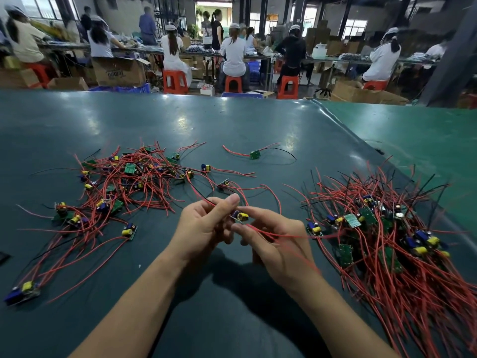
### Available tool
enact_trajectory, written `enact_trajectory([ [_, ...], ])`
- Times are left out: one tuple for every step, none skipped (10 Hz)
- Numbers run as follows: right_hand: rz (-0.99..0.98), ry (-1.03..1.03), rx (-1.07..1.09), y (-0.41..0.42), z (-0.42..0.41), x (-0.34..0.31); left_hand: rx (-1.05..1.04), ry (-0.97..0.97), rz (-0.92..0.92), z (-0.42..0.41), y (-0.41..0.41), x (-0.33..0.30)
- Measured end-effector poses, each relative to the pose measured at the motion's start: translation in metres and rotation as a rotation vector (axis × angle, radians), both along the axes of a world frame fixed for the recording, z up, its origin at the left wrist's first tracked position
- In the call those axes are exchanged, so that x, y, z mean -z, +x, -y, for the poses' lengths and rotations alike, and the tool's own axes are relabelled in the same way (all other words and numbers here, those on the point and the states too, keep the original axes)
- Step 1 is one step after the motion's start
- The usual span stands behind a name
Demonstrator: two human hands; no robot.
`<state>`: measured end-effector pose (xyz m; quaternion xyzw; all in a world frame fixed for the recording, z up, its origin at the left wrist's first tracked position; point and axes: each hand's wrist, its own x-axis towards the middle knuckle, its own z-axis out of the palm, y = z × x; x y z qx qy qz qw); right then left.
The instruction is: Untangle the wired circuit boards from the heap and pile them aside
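Currently, item in hand: one small circuit board w/ yellow capacitor, held above the table between both hands, centre of view.
- Left hand: thumb and fingers curled, pinching the board and a red lead running up-left toward the tangled heap.
- Right hand: fingers curled round the board's other red lead, which trails right into the sorted pile.
- Stray single board lies far side, well apart from both.

Risks, as judged:
1. Lead trailing right may be snagged in the pile; a pull could drag sorted boards back out.
2. Up-left lead looks not yet free of the heap; a tug could tighten knots or haul neighbours along.
3. Hard pull at the solder joint could tear a wire off the board.
4. Pinch is slight; board could slip and drop among loose leads.
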<state>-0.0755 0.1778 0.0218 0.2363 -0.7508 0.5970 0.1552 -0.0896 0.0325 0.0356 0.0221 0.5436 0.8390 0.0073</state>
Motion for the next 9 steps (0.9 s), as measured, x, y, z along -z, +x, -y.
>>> enact_trajectory([
  [-0.191,0.077,0.176,-0.001,-0.001,0.001,-0.126,-0.051,0.015,-0.001,-0.004,0.004],
  [-0.311,0.064,0.332,-0.003,-0.004,0.0,-0.404,0.019,0.063,0.01,-0.015,0.007],
  [-0.288,-0.177,0.491,-0.003,-0.007,-0.008,-0.61,0.132,0.133,0.03,-0.024,0.009],
  [-0.025,-0.724,0.544,-0.004,-0.017,-0.021,-0.673,0.05,0.141,0.032,-0.023,0.015],
  [0.198,-0.954,0.593,-0.011,-0.027,-0.024,-0.636,-0.056,0.092,0.021,-0.021,0.019],
  [0.4,-1.006,0.579,-0.018,-0.025,-0.014,-0.604,-0.147,0.059,0.019,-0.021,0.022],
  [0.499,-1.091,0.551,-0.019,-0.026,-0.013,-0.596,-0.169,0.037,0.02,-0.021,0.023],
  [0.512,-1.153,0.536,-0.017,-0.029,-0.013,-0.597,-0.157,0.029,0.022,-0.024,0.027],
  [0.627,-1.068,0.483,-0.012,-0.018,-0.011,-0.598,-0.179,0.024,0.021,-0.022,0.026],
])
